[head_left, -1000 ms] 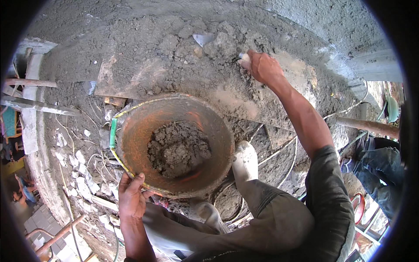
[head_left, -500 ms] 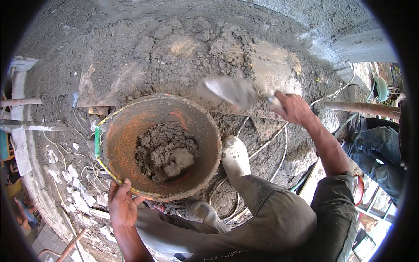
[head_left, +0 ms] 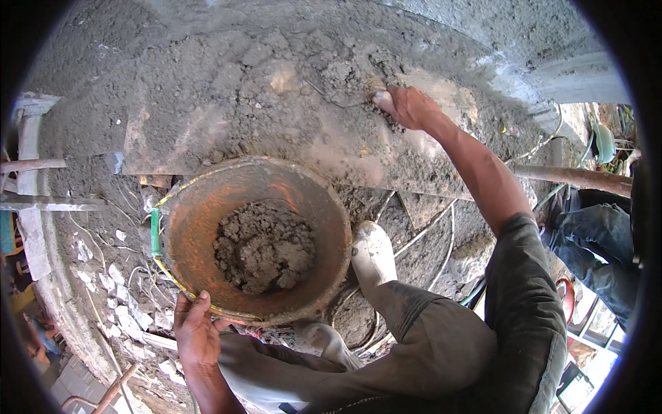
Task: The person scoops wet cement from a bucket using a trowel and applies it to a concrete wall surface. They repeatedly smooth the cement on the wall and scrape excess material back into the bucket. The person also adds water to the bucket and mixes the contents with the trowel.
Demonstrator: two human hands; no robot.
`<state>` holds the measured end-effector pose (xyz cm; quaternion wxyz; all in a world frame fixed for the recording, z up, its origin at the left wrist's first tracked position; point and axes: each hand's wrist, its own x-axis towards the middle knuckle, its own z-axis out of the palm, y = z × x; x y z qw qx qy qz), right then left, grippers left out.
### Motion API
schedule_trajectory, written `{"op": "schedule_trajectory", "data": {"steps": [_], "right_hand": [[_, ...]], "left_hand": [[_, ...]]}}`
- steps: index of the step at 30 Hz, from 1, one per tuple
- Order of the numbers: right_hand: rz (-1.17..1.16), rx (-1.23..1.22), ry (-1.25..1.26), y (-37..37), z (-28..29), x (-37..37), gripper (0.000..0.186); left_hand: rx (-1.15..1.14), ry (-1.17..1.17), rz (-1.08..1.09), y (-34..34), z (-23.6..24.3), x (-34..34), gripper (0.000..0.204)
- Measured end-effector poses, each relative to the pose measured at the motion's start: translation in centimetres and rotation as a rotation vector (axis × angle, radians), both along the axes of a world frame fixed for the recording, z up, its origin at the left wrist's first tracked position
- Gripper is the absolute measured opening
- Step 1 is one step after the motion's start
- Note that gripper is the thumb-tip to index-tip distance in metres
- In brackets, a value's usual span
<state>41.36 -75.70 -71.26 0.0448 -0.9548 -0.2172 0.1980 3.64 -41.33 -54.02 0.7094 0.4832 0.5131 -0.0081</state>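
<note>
A wide mortar-caked orange bucket (head_left: 189,234) stands before me, with a heap of wet grey mortar (head_left: 265,250) at its bottom. My left hand (head_left: 198,330) is closed on the near left part of its rim, thumb on top. Beyond the bucket, my right hand (head_left: 412,109) grips a trowel by its pale handle (head_left: 381,101). The trowel's blade lies low in loose mortar (head_left: 255,90) spread over a flat board (head_left: 165,138); mortar covers much of the blade. A green grip (head_left: 155,231) sits on the bucket's yellow wire handle at the left.
A rough grey wall (head_left: 496,41) rises at the back right. Rubble (head_left: 127,310) lies left of the bucket, and cables cross the ground at the right. My boot (head_left: 371,252) stands close to the bucket's right side. Another person's jeans (head_left: 593,234) show at the far right.
My right hand has swung the trowel away from the bucket, leftward and farther out, down into the mortar on the board. A blurred clump in the bucket has settled. My left hand stays on the rim.
</note>
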Motion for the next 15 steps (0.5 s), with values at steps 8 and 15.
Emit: {"op": "schedule_trajectory", "data": {"steps": [8, 15], "right_hand": [[-0.089, 0.042, -0.021, 5.3, 1.4, 5.2, 0.053], [-0.064, -0.102, -0.379, 5.7, 2.2, 4.1, 0.058]], "left_hand": [[0.027, 0.027, -0.026, -0.1, -0.1, 0.4, 0.032], [-0.008, -0.015, -0.011, 0.2, -0.1, -0.1, 0.023]]}}
